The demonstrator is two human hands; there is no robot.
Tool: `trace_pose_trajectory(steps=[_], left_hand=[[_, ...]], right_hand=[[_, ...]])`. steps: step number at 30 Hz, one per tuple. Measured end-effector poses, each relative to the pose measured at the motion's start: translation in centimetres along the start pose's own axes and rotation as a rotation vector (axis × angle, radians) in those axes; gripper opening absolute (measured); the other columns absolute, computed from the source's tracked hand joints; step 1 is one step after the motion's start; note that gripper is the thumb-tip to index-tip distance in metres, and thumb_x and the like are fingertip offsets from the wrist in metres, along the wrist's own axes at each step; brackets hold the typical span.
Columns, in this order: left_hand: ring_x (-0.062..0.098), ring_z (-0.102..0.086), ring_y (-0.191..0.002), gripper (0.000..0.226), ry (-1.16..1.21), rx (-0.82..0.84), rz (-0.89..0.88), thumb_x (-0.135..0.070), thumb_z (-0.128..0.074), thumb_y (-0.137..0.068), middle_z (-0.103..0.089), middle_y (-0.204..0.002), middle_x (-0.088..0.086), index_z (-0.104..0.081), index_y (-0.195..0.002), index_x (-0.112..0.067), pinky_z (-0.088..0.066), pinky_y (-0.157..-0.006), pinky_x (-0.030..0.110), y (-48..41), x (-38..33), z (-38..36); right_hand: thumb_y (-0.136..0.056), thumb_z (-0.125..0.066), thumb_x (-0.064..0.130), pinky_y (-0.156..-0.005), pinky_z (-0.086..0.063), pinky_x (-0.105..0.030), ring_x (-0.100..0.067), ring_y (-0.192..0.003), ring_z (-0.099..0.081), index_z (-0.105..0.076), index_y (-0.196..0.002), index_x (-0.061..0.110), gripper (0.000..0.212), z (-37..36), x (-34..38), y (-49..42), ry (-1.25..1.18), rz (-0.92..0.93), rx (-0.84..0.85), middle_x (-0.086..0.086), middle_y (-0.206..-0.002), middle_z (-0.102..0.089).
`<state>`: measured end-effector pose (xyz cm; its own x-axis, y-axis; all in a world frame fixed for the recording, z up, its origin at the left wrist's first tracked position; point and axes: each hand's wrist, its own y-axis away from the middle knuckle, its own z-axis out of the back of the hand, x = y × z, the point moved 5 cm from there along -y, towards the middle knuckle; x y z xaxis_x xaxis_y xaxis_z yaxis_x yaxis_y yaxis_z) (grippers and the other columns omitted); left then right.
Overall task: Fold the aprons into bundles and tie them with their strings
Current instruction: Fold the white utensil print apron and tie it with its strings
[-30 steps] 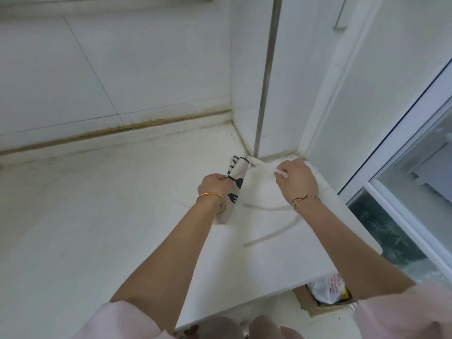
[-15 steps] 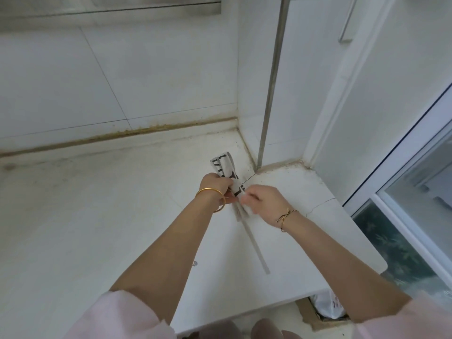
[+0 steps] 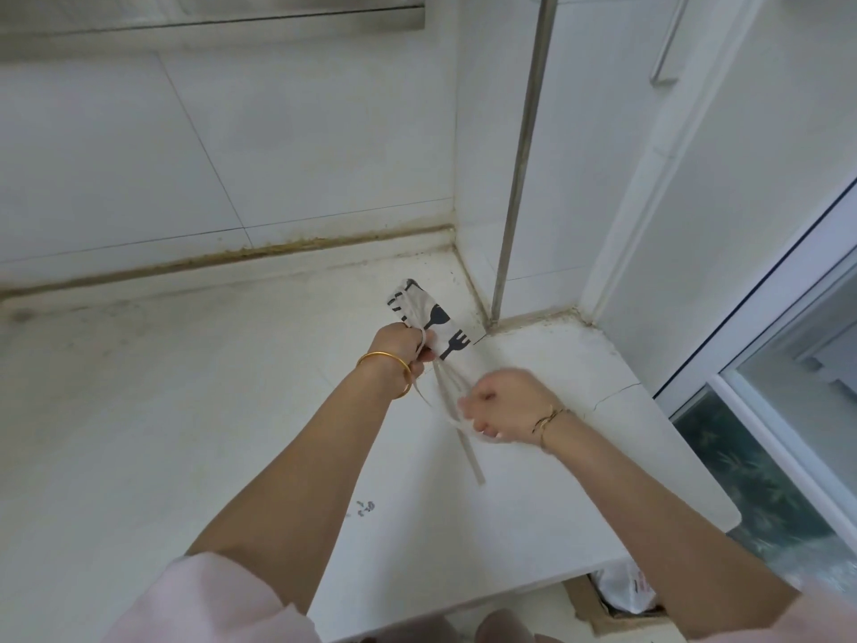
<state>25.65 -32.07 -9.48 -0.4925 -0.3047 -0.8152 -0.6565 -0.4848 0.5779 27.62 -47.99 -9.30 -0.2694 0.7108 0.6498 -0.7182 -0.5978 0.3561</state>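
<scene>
Your left hand [image 3: 402,348] grips the folded apron bundle [image 3: 433,317]; at its four o'clock, your right hand [image 3: 508,403] curls around the strings [image 3: 446,387].

It looked like a corner of a home kitchen or utility room. A white stone countertop [image 3: 185,433] ran up to large white wall tiles [image 3: 278,155], with a brown, grimy seam [image 3: 278,247] where they met and a crack [image 3: 617,394] in the slab near its right end. A bare metal pipe [image 3: 524,155] came down into the corner. A white-framed glass sliding door [image 3: 788,252] stood to the right. Below the counter's edge sat a cardboard box [image 3: 585,610] holding a plastic bag [image 3: 621,589]. The apron [image 3: 440,324] bore cutlery prints.
</scene>
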Motion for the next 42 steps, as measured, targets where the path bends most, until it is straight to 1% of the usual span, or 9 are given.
trace_pose_trajectory(steps=[2,4,8,11,14,19,24,28,42], left_hand=[[0.014,-0.049,-0.055,0.013,-0.143,0.017,-0.036,0.001,-0.05,-0.089,-0.056,-0.073,0.013,-0.051,-0.078,-0.006,-0.026,-0.032,0.015,0.2,-0.4,0.4],[0.01,-0.052,-0.05,0.01,-0.314,0.095,-0.072,-0.002,-0.054,-0.09,-0.057,-0.071,0.01,-0.053,-0.081,-0.006,-0.026,-0.036,0.015,1.0,-0.9,0.2],[0.002,-0.052,-0.044,0.004,-0.636,0.234,-0.143,-0.01,-0.062,-0.086,-0.06,-0.067,0.005,-0.06,-0.09,-0.009,-0.029,-0.045,0.017,2.2,-1.4,-0.6],[0.011,-0.056,-0.062,0.008,-0.659,0.221,-0.145,-0.011,-0.064,-0.084,-0.062,-0.071,0.006,-0.061,-0.092,-0.009,-0.029,-0.047,0.02,2.5,-1.6,0.0],[0.017,-0.05,-0.061,0.005,-0.587,0.142,-0.136,-0.01,-0.063,-0.084,-0.064,-0.068,0.007,-0.061,-0.079,-0.009,-0.025,-0.043,0.019,2.1,-1.7,1.3],[0.011,-0.047,-0.045,0.029,-0.496,0.11,-0.202,-0.013,-0.069,-0.084,-0.06,-0.06,0.007,-0.052,-0.061,-0.012,-0.022,-0.037,0.017,2.2,-1.8,1.8],[0.0,-0.058,-0.045,0.035,-0.372,0.227,-0.276,-0.01,-0.068,-0.086,-0.05,-0.063,0.006,-0.044,-0.06,-0.013,-0.02,-0.037,0.014,3.1,-1.7,0.1],[0.0,-0.053,-0.043,0.025,-0.282,0.281,-0.25,-0.01,-0.064,-0.089,-0.05,-0.062,0.005,-0.049,-0.069,-0.012,-0.023,-0.037,0.013,3.5,-1.5,-0.5],[0.015,-0.035,-0.046,0.017,-0.373,0.338,-0.129,-0.023,-0.046,-0.099,-0.046,-0.062,0.009,-0.043,-0.084,-0.015,-0.027,-0.043,0.02,4.2,0.1,-1.1]], right_hand=[[-0.089,-0.055,0.028,-0.071,-0.054,-0.036,-0.023,-0.069,-0.066,-0.066,-0.075,0.009,0.026,3.3,0.8,-0.5,-0.127,0.034,-0.232,-0.006,-0.075,-0.069],[-0.094,-0.048,0.018,-0.084,-0.05,-0.032,-0.024,-0.091,-0.065,-0.065,-0.1,0.012,0.019,6.0,1.9,-1.6,-0.087,0.111,-0.46,-0.006,-0.103,-0.067],[-0.092,-0.04,-0.001,-0.101,-0.026,-0.017,-0.018,-0.13,-0.04,-0.039,-0.14,0.017,0.052,6.6,3.2,-5.0,-0.061,0.231,-0.37,-0.004,-0.143,-0.04],[-0.092,-0.045,0.002,-0.088,-0.041,-0.022,-0.015,-0.1,-0.059,-0.056,-0.123,0.014,0.035,6.0,2.9,-5.9,-0.111,0.227,-0.297,-0.002,-0.106,-0.065],[-0.093,-0.052,0.014,-0.064,-0.041,-0.022,-0.006,-0.064,-0.052,-0.062,-0.099,0.012,0.012,5.4,2.2,-5.3,-0.163,0.175,-0.316,0.001,-0.071,-0.064],[-0.092,-0.056,0.018,-0.071,-0.053,-0.037,-0.025,-0.068,-0.065,-0.063,-0.077,0.01,0.019,3.4,0.9,-4.2,-0.111,0.129,-0.416,-0.008,-0.086,-0.055],[-0.092,-0.053,0.002,-0.057,-0.055,-0.032,-0.023,-0.061,-0.056,-0.059,-0.071,0.009,0.022,0.9,-0.8,-4.1,-0.739,-0.092,-0.32,-0.011,-0.073,-0.057],[-0.088,-0.057,-0.006,-0.054,-0.057,-0.027,-0.018,-0.056,-0.065,-0.062,-0.096,-0.004,0.009,-0.4,-1.4,-3.7,-1.26,-0.202,-0.184,-0.011,-0.072,-0.066],[-0.096,-0.049,0.015,-0.042,-0.05,-0.02,-0.013,-0.038,-0.057,-0.055,-0.075,0.008,0.023,-1.8,1.1,-1.2,-1.31,-0.345,0.205,-0.003,-0.048,-0.061]])
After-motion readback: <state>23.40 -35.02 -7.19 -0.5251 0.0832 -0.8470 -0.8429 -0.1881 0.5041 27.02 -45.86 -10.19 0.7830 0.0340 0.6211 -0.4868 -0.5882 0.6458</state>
